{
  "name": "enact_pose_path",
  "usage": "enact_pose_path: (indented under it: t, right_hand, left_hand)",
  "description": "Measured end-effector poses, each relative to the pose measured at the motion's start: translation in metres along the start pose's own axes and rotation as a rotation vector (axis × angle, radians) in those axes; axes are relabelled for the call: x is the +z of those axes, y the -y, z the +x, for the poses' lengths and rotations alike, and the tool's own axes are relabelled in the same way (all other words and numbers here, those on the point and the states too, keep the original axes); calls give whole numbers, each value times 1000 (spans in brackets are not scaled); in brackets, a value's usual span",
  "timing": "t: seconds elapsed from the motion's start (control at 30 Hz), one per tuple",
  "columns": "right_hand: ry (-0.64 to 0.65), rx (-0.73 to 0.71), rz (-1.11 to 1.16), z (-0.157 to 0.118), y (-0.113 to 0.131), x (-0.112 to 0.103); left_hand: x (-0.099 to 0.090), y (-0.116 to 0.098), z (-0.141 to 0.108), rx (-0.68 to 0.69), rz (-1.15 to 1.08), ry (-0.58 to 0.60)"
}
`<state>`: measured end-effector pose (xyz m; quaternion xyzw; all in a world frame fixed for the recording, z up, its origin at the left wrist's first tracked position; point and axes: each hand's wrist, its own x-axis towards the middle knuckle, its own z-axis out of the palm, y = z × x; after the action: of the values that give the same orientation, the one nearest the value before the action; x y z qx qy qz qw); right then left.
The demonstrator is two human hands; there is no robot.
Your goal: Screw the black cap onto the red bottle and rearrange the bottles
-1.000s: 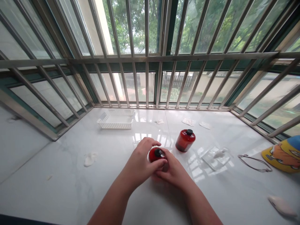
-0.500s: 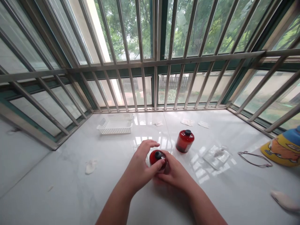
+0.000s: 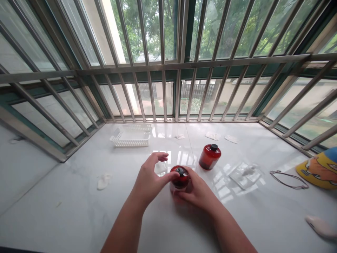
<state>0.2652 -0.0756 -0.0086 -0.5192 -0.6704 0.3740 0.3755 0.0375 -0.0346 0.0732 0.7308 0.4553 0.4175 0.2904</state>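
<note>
A red bottle with a black top (image 3: 181, 180) stands on the white surface in front of me. My right hand (image 3: 196, 189) is wrapped round its right side. My left hand (image 3: 151, 177) has its fingers spread away from the bottle, and its thumb reaches to the black top. Whether the thumb touches the top is hard to tell. A second red bottle with a black cap (image 3: 210, 157) stands upright behind and to the right, apart from both hands.
A white perforated basket (image 3: 131, 142) sits at the back left. Crumpled white pieces (image 3: 103, 182) lie about. To the right are a clear plastic packet (image 3: 244, 175), a thin cord loop (image 3: 289, 178), a yellow and blue object (image 3: 319, 168) and a pale object (image 3: 320, 225).
My left hand has moved left and its fingers have opened away from the bottle. My right hand keeps hold of the bottle. The view has shifted slightly.
</note>
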Motion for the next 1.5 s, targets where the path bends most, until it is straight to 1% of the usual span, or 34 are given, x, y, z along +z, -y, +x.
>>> enact_pose_path:
  t: [0.07,0.13,0.2,0.3,0.37,0.43,0.53,0.6,0.63,0.7,0.83,0.87,0.9,0.97,1.07,1.13,1.2,1.27,1.33,1.37,1.43,1.5]
  right_hand:
    - [2,10,23,0,1,0]
    - [3,14,44,0,3,0]
    - [1,9,38,0,3,-1]
    - [-3,-1,-5,0,3,-1]
    - [-5,-6,-22,0,2,-1]
    - [-4,-8,-17,0,2,-1]
    - [1,5,19,0,3,-1]
    - [2,17,41,0,3,0]
    - [-1,21,45,0,3,0]
    - [-5,18,38,0,3,-1]
    - [-5,1,0,0,2,-1]
    - [-5,5,-4,0,2,-1]
    - [-4,10,-4,0,2,-1]
    - [-2,16,3,0,3,-1]
    - [1,15,15,0,3,-1]
    - [-2,10,16,0,1,-1]
    - [-8,-1,9,1,-1,-1]
    - [-1,-2,-19,0,-4,0]
    - [11,1,-72,0,-6,0]
    - [15,-1,-100,-1,-7,1]
    - [8,-10,-127,-1,-8,2]
    - [-7,-15,-108,-2,-8,4]
  left_hand:
    - [9,-5,-2,44,21,48]
    - [13,-3,-1,67,74,42]
    - [7,6,3,61,126,-28]
    - [-10,21,8,-6,185,-177]
    - [-16,23,9,-62,165,-215]
    - [-12,18,7,-68,103,-160]
    - [7,3,1,24,75,-7]
    - [19,-4,0,70,103,37]
    - [21,-4,0,75,119,33]
    - [19,1,2,71,147,-19]
    - [-5,18,9,53,232,-208]
    - [-9,21,9,47,244,-232]
    - [-11,21,9,48,242,-232]
    - [-6,17,6,83,206,-169]
    - [12,6,2,182,165,-58]
    - [22,2,1,200,168,-39]
    - [23,3,2,172,174,-79]
    - [15,8,4,120,178,-158]
    - [4,13,5,36,146,-189]
    - [0,14,5,-18,113,-165]
    - [-5,13,4,-109,39,-58]
    - [-3,8,2,-125,-1,33]
